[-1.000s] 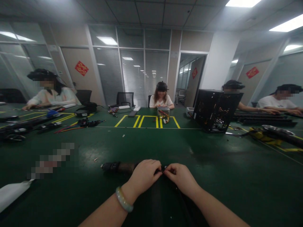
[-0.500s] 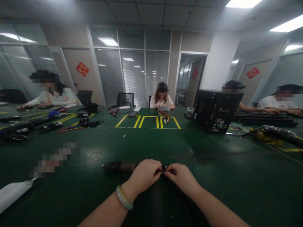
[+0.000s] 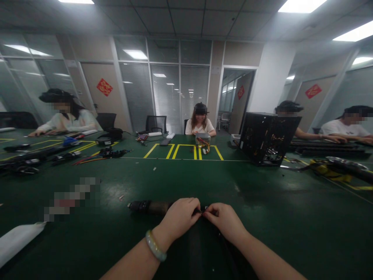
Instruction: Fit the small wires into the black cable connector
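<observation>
My left hand (image 3: 180,217) and my right hand (image 3: 225,219) meet at the near edge of the green table (image 3: 262,202), fingertips pinched together on a small dark part at the top of a black object (image 3: 201,249) that runs toward me between my forearms. What the pinched part is, I cannot make out. A dark cylindrical tool (image 3: 148,206) lies on the table just left of my left hand, partly hidden behind it. A pale green bracelet (image 3: 155,245) circles my left wrist.
A white sheet (image 3: 17,239) lies at the near left. A black computer case (image 3: 266,138) stands at the far right. Cables and parts (image 3: 99,153) are strewn at the far left. Several other people sit around the table's far sides.
The view has shifted slightly downward and my hands sit a touch lower in frame. Both hands keep the same pinch.
</observation>
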### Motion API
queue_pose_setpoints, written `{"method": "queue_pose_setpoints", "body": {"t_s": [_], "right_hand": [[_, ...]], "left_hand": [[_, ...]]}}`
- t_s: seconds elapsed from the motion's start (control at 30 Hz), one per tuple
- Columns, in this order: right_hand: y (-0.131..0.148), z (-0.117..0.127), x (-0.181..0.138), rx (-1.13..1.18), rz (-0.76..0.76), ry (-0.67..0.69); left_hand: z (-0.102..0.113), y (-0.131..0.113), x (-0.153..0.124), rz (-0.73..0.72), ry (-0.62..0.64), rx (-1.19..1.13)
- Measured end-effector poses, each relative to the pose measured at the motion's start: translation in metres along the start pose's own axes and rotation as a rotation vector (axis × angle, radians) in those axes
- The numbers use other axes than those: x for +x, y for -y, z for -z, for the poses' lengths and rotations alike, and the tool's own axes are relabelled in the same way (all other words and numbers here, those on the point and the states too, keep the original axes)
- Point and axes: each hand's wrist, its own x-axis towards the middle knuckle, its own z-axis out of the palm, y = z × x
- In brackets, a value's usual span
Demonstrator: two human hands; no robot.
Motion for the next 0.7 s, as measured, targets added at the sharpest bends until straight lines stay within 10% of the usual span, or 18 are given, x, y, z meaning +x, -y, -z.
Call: {"method": "queue_pose_setpoints", "body": {"t_s": [0.7], "right_hand": [[-0.0044, -0.0017, 0.001, 0.001, 0.038, -0.019]], "left_hand": [[0.0055, -0.0045, -0.001, -0.031, 0.014, -0.007]]}}
